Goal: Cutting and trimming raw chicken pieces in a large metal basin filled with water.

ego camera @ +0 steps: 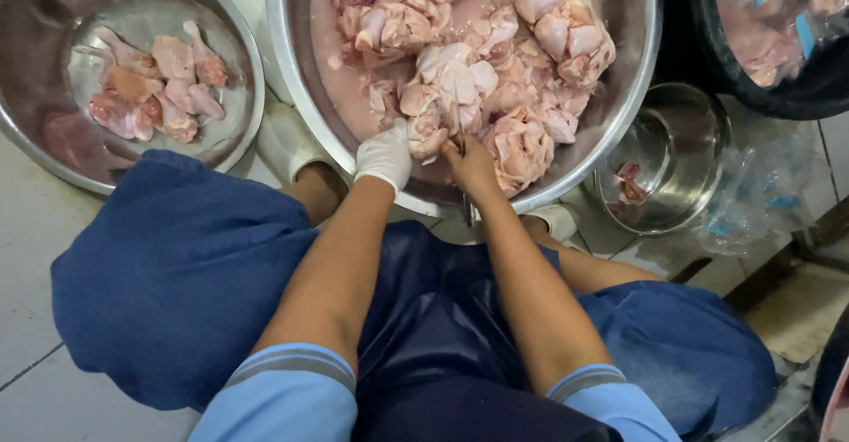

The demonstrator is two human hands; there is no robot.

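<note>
Gloved left hand gripping a chicken piece at the big basin's near rim; bare right hand clenching a knife. Few trimmed pieces sitting in the left bowl; most still waiting.

A large basin of chicken pieces sits ahead of the seated person's knees — a second bowl with a few pieces to its left, a smaller bowl to its right, a tub behind that.
</note>
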